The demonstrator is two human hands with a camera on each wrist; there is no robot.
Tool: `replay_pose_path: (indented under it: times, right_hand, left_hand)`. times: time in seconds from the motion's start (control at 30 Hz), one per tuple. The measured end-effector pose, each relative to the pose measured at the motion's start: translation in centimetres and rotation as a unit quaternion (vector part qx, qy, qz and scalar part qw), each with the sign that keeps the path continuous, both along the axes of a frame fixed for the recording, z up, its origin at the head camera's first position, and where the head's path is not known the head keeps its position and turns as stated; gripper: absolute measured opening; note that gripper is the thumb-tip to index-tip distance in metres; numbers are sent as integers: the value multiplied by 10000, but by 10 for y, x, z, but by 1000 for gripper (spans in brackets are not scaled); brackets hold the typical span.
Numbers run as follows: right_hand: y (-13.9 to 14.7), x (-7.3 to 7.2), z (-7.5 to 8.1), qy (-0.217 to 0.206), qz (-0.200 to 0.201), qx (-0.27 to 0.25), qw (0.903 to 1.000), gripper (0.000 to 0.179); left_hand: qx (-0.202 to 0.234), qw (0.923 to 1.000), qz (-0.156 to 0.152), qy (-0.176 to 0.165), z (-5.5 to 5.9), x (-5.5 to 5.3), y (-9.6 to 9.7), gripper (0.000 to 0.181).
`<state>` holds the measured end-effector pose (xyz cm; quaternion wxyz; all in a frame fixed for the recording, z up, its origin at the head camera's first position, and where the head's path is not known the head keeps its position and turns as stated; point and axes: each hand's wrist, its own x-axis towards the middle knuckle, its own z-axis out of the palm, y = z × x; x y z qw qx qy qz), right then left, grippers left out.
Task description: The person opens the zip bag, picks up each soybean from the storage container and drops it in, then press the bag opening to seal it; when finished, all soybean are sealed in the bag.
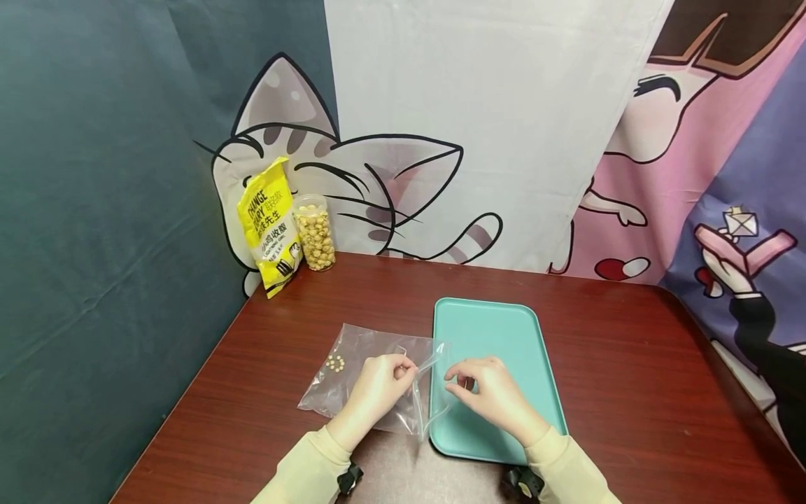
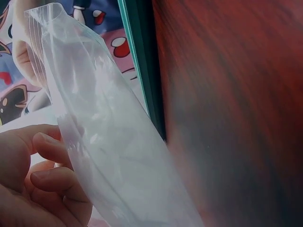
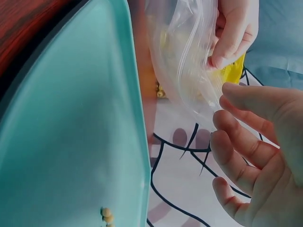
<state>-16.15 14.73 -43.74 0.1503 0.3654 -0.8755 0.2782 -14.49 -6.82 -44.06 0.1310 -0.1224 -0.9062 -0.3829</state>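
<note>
A clear zip-lock bag (image 1: 384, 343) lies on the table, its open mouth lifted and reaching over the tray's left edge. My left hand (image 1: 380, 381) pinches the bag near its mouth between thumb and fingertips. Inside the bag, toward its far left, is a small cluster of round pale-yellow pieces (image 1: 335, 363). My right hand (image 1: 494, 393) hovers above the teal tray (image 1: 488, 322), just right of the bag's mouth. Its fingers (image 3: 239, 146) are loosely bent and hold nothing. Several small round beige pieces (image 3: 108, 216) lie on the tray, hidden in the head view.
At the back left corner stand a yellow printed pouch (image 1: 271, 227) and a clear jar (image 1: 314, 234) filled with round yellowish pieces. Behind the reddish-brown table (image 1: 630, 364) hangs a cloth backdrop (image 1: 504, 105) with cartoon prints; dark fabric covers the left side.
</note>
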Motion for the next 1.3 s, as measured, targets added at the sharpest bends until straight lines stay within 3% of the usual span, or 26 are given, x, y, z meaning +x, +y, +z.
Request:
replay_pose_path:
  times: [0.27,0.43,0.6,0.97,1.3]
  right_hand:
    - [12,-4,0,59,145,-390,9991,13]
    - [26,-7,0,-566,-22,-613,9965,11]
    - [41,-13,0,-990,-520,-710,9912,9]
    - [62,-22,-12,-1298,-1090,-318,9850,9]
    - [77,-29,-21,-2032,-933,128,9746,9]
  left_hand:
    - [24,10000,3,-18,0,1,0,11]
    - [-18,10000,2,-18,1,1,0,11]
    - [12,10000,-58,-14,1,2,0,11]
    - [0,10000,-29,-77,0,2,1,11]
    - [28,9999,-25,-108,1,2,0,10]
